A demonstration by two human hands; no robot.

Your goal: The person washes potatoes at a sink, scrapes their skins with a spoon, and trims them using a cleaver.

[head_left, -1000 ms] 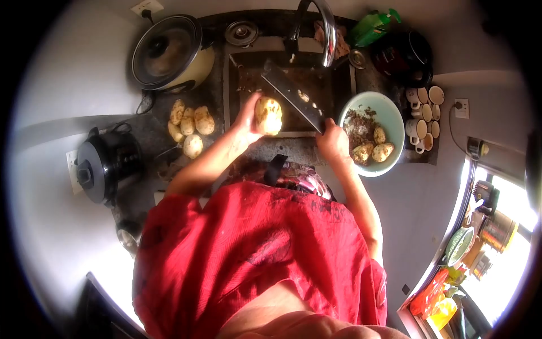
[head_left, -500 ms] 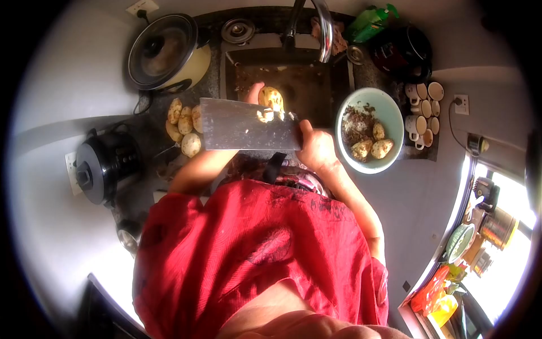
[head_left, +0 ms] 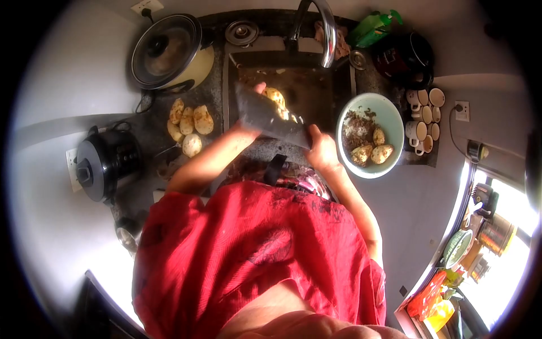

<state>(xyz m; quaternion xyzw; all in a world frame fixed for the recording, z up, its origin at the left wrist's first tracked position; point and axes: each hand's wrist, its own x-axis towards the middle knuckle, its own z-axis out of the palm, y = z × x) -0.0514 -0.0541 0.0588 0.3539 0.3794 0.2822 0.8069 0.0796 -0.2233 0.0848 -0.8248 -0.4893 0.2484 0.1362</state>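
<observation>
My right hand (head_left: 322, 149) is wrapped round the handle of a broad cleaver (head_left: 268, 120), which is blurred and tilted over the near side of the sink (head_left: 230, 68). Beyond the blade, a pale, brown-patched tuber (head_left: 274, 96) is held in my left hand (head_left: 247, 133). The blade hides most of that hand; a fingertip shows at the tuber's far end. Pale bits cling to the blade's upper edge near the tuber. On the counter to the left lie several similar tubers (head_left: 203, 120). A light green bowl (head_left: 396, 133) at the right holds three more tubers and dark scraps.
A faucet (head_left: 327, 42) arches over the sink. At the left stand a lidded cream pot (head_left: 197, 70) and a dark cooker (head_left: 104, 164). Several mugs (head_left: 418, 131), a black-and-red appliance (head_left: 402, 56) and a green pump bottle (head_left: 370, 29) are at the right.
The cleaver has turned from nearly flat to a slanted angle, and its left end has shifted right. My left wrist moved right, uncovering more of the counter tubers.
</observation>
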